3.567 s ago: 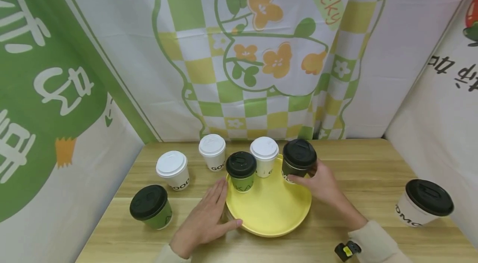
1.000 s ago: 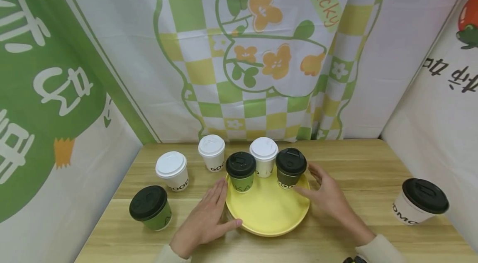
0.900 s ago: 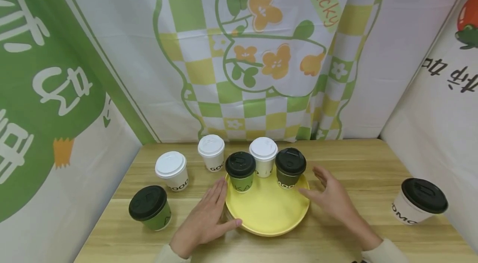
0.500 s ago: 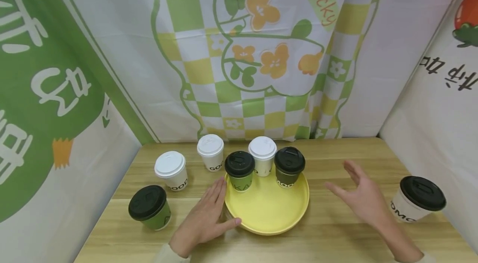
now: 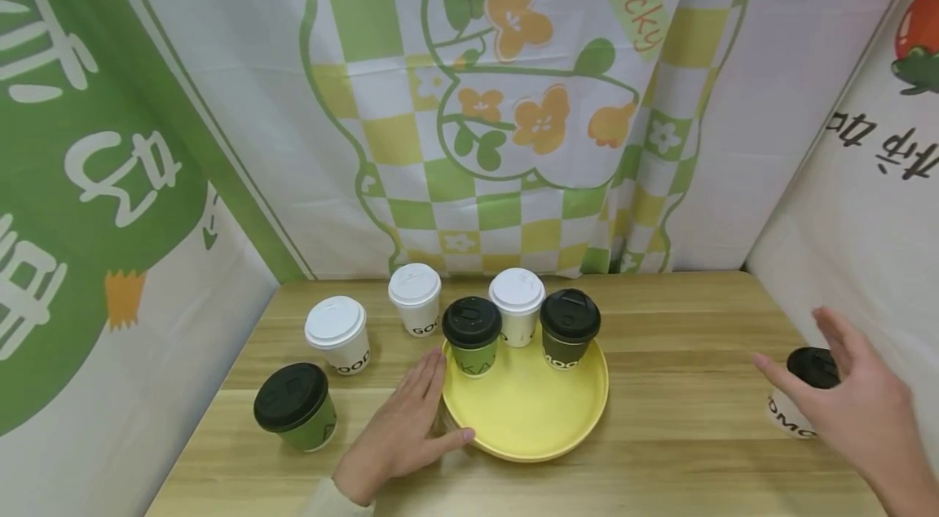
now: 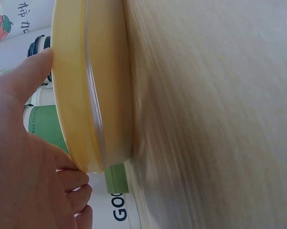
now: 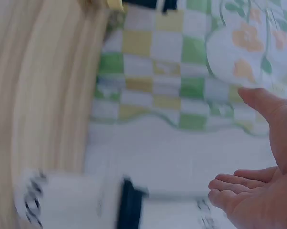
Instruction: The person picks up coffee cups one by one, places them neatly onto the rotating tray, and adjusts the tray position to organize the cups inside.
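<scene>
My left hand (image 5: 402, 435) rests against the left rim of a round yellow tray (image 5: 524, 427), fingers straight, thumb along the front edge. On the tray stand a green paper cup (image 5: 475, 358) with a black lid and a dark paper cup (image 5: 568, 346) with a black lid. A white-lidded paper cup (image 5: 517, 321) stands behind and between them; its base is partly hidden. My right hand (image 5: 854, 395), thumb and fingers spread, is beside a white paper cup (image 5: 788, 413) with a black lid at the far right and hides part of it. I cannot see contact there.
Left of the tray, on the wooden table (image 5: 682, 386), stand two white-lidded paper cups, one nearer the back (image 5: 415, 309), one further left (image 5: 341, 342). A black-lidded green cup (image 5: 297, 411) stands at the front left. Printed cloth (image 5: 543, 215) hangs behind the table.
My right hand has let go of the dark cup, which now stands on the tray, and has moved right to the black-lidded white cup. My left hand has stayed at the tray.
</scene>
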`<state>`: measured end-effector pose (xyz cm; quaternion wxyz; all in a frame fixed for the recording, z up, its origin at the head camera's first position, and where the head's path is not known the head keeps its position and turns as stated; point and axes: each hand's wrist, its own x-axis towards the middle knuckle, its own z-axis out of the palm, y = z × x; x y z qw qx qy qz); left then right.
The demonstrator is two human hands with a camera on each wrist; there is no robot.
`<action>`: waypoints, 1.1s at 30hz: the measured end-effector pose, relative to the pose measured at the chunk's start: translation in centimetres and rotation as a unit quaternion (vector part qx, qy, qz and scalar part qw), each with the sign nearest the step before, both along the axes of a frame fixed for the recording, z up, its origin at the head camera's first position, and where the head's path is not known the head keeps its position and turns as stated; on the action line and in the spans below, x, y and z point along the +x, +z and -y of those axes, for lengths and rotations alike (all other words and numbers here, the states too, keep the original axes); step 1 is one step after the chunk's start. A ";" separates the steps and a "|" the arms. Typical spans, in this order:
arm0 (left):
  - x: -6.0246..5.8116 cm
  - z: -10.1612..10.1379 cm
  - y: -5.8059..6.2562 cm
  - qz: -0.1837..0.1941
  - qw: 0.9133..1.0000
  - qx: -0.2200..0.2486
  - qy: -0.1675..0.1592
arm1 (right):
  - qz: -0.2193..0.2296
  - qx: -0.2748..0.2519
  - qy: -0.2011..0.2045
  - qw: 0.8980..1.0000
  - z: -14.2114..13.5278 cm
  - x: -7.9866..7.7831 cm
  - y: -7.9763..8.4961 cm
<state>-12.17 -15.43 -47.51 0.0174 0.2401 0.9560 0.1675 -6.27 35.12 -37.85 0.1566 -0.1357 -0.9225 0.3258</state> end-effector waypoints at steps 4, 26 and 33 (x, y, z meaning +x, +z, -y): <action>0.0 0.0 0.0 -0.001 1.000 -0.002 -0.002 | -0.066 -0.055 -0.037 0.996 -2.5 0.3 -0.2; 0.0 0.1 -0.2 -0.003 1.000 0.001 0.002 | 0.133 -0.144 -0.091 0.976 -7.9 1.2 -8.3; -0.1 0.2 -0.3 -0.008 1.000 0.003 -0.003 | 0.122 -0.097 -0.091 0.983 -7.6 0.5 -8.7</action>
